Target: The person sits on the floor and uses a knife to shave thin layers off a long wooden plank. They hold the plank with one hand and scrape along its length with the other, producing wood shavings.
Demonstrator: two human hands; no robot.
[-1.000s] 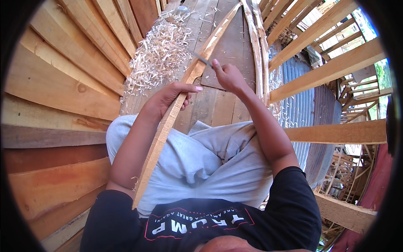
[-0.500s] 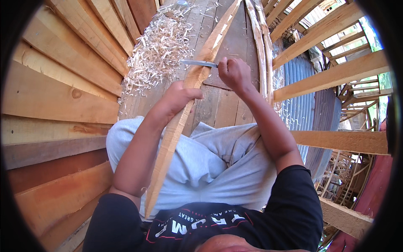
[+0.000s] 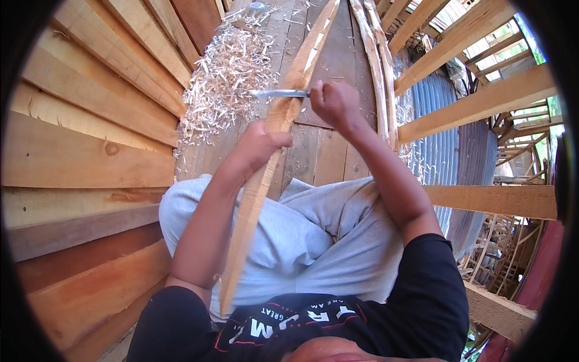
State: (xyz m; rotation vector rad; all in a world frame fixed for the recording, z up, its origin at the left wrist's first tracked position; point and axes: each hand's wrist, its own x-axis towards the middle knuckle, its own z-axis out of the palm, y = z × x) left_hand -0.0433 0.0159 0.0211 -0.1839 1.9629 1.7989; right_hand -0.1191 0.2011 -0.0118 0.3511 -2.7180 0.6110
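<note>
A long, tapered piece of wood (image 3: 250,202) slants from my lap up to the top of the view, pale with freshly cut patches along its far part. My left hand (image 3: 263,143) is wrapped round its middle. Farther up, my right hand (image 3: 335,104) is closed on the handle of a knife (image 3: 281,93). The handle is mostly hidden in my fist. The blade points left and lies across the wood, just beyond my left hand. A small curl of wood clings to the near end by my left forearm.
A heap of wood shavings (image 3: 226,81) covers the plank floor (image 3: 301,151) at the far left. Stacked boards (image 3: 78,148) form a wall on the left. Two long pale strips (image 3: 377,78) lie at right, beside a slatted timber railing (image 3: 482,111) with corrugated metal sheeting (image 3: 435,127) beyond.
The knife blade has shifted slightly left and tilted a little on the wood. My hands keep their holds, and the wood's near end has swung slightly right.
</note>
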